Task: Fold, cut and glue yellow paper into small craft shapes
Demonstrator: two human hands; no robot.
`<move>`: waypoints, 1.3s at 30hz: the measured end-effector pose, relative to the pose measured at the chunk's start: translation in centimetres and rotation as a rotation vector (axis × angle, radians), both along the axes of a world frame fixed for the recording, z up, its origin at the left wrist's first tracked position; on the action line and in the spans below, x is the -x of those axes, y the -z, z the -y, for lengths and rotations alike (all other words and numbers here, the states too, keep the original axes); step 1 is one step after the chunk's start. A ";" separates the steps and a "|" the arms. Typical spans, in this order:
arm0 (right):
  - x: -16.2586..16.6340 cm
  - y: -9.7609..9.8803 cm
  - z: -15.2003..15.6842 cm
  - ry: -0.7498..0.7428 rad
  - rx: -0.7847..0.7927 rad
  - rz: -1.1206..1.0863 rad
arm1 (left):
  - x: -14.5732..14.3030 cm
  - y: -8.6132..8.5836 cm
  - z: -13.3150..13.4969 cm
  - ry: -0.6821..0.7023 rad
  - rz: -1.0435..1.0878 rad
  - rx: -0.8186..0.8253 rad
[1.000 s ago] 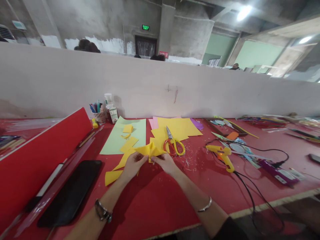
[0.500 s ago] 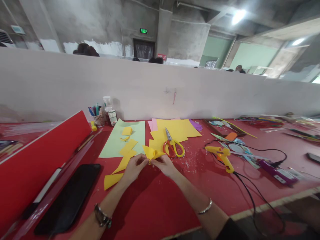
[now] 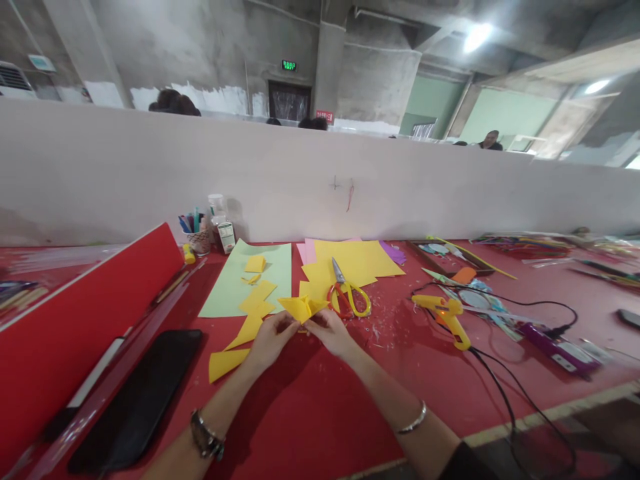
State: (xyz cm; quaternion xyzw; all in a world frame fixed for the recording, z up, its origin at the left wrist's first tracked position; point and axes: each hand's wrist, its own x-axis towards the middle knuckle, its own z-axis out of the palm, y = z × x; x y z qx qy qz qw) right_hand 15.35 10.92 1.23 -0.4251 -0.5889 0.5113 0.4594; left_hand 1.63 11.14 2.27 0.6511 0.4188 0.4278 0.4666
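Note:
Both my hands hold a small folded piece of yellow paper (image 3: 301, 307) just above the red table (image 3: 320, 413). My left hand (image 3: 270, 339) pinches its left lower edge and my right hand (image 3: 331, 330) pinches its right lower edge, fingers closed on it. Yellow paper offcuts (image 3: 235, 347) lie to the left of my left hand, partly on a pale green sheet (image 3: 235, 283). Scissors with yellow and red handles (image 3: 346, 295) rest on a yellow sheet (image 3: 355, 260) just beyond my right hand.
A yellow glue gun (image 3: 447, 313) with a black cord lies to the right, near craft clutter. A black tablet (image 3: 135, 397) and a red board (image 3: 75, 320) sit on the left. A cup of pens (image 3: 199, 235) stands by the white partition (image 3: 320, 180). People's heads show behind it.
The yellow paper was spread wider between my hands a second ago; now it is folded into a smaller, tighter shape. My hands have stayed in nearly the same place.

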 end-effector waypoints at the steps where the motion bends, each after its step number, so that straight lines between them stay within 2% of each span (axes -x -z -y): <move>1: 0.0 0.0 0.0 0.005 -0.002 0.008 | 0.0 0.0 0.0 -0.015 -0.022 -0.012; 10: 0.2 0.4 -0.1 0.115 -0.168 0.212 | 0.0 0.4 0.0 -0.103 -0.179 -0.063; 19: -0.3 0.2 0.3 0.044 -0.275 0.368 | 0.1 0.8 -0.2 -0.048 -0.131 -0.051; 24: 0.0 0.4 0.3 0.022 -0.250 0.373 | 0.2 0.9 -0.1 -0.025 -0.105 -0.008; 29: 0.1 0.1 0.2 -0.007 -0.205 0.351 | 0.0 0.0 0.4 -0.039 -0.026 -0.024; 34: 0.2 0.2 0.2 -0.005 -0.187 0.340 | -0.1 -0.2 0.5 -0.102 -0.082 -0.039; 39: 0.3 0.4 0.2 0.037 -0.139 0.227 | 0.2 0.3 0.2 -0.090 -0.159 -0.098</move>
